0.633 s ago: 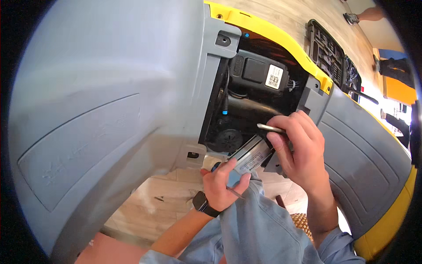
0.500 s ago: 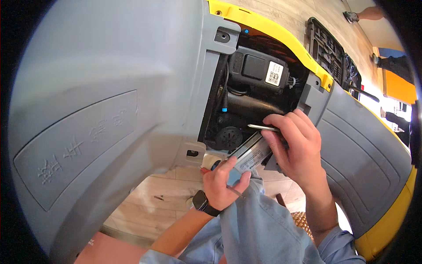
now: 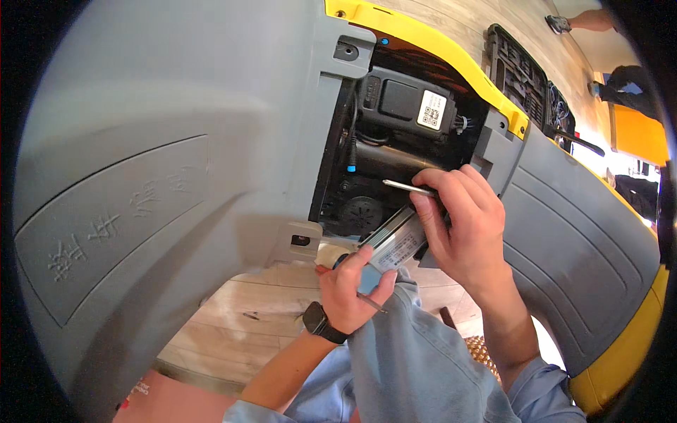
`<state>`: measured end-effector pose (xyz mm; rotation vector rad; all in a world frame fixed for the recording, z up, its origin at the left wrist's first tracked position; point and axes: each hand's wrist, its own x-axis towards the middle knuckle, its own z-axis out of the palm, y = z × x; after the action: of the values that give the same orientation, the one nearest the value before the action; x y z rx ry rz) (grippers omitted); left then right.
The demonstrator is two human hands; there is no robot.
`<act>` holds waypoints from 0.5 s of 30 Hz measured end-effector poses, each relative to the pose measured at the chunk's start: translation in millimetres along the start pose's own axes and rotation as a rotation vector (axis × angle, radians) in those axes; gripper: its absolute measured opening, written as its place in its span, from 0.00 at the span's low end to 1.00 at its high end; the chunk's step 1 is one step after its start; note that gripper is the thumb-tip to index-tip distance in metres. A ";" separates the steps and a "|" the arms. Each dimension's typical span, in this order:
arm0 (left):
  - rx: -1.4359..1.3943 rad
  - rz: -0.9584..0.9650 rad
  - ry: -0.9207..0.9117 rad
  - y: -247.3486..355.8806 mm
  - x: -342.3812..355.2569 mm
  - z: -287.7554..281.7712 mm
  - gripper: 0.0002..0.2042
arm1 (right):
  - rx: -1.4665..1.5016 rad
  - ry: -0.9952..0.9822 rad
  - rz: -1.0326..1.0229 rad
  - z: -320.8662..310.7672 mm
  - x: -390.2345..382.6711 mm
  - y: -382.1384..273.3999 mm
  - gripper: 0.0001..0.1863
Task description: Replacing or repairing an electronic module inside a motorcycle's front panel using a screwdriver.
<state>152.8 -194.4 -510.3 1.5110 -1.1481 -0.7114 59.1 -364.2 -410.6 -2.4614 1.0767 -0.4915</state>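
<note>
My left hand (image 3: 349, 285) grips a silver rectangular metal module (image 3: 395, 247) with a white label at the lower edge of an open compartment; a thin metal rod (image 3: 370, 303) also sticks out from those fingers. My right hand (image 3: 462, 222) pinches a slim silver screwdriver shaft (image 3: 400, 186) just above the module, its tip pointing left into the compartment. Inside are a black box (image 3: 395, 102) with a code sticker, a black cable with a blue tip (image 3: 351, 151) and a round grilled disc (image 3: 361, 215). What lies under my right fingers is hidden.
A grey molded body (image 3: 162, 84) surrounds the compartment, with a yellow rail (image 3: 423, 32) along its top. An open black tool case (image 3: 513, 63) lies on the wooden floor beyond. Other people's legs (image 3: 627, 95) show at upper right. A pink surface (image 3: 169, 398) is at lower left.
My right hand and the silver shaft have moved left and slightly up over the compartment. The whole view has shifted a little, and a leg at upper right has moved.
</note>
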 end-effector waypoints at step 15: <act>-0.003 -0.034 0.010 -4.2 -5.2 3.1 0.32 | -0.047 0.063 -0.023 4.6 -14.8 1.6 0.12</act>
<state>149.5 -190.9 -515.8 1.5335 -1.1161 -0.7273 50.8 -353.0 -417.5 -2.5167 1.0979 -0.5600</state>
